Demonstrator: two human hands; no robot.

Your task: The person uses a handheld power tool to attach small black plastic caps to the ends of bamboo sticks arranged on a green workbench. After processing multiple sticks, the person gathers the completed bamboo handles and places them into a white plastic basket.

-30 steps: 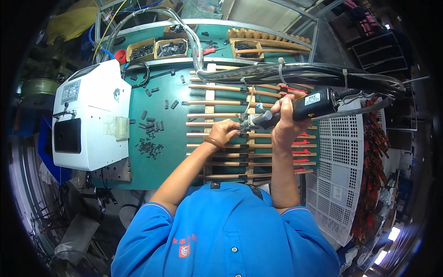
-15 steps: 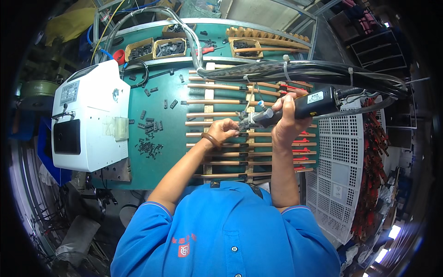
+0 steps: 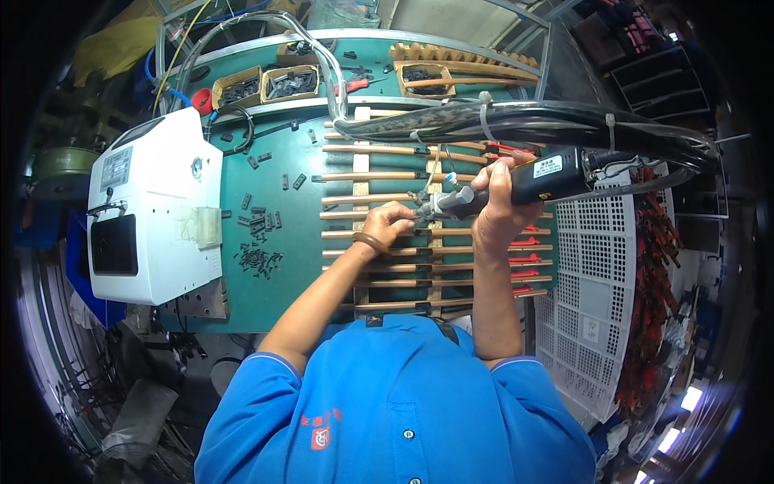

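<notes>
My right hand (image 3: 501, 211) grips a black power screwdriver (image 3: 551, 177) with a hose-fed metal nozzle. The screwdriver lies nearly level, its nozzle (image 3: 439, 203) pointing left over a row of slim wooden-looking rods (image 3: 367, 176). Close to the nozzle's tip, my left hand (image 3: 389, 223) has thumb and fingers pinched together above one rod; what sits between them is too small and covered to make out. Small black plastic pieces (image 3: 422, 265) sit midway along several rods, and red parts (image 3: 526, 259) show near their right ends. Pale notched wooden rails (image 3: 435, 278) support the rods.
A white machine (image 3: 153, 210) stands at the left of the green table (image 3: 282, 302). Loose black pieces (image 3: 258, 219) and a heap of screws (image 3: 258, 260) lie beside it. Boxes of black parts (image 3: 290, 83) are behind. A thick cable bundle (image 3: 524, 119) crosses above; a white crate (image 3: 592, 282) stands right.
Both hands and the screwdriver hold almost the same place, the nozzle tip still by my left fingertips. The whole view has shifted slightly.
</notes>
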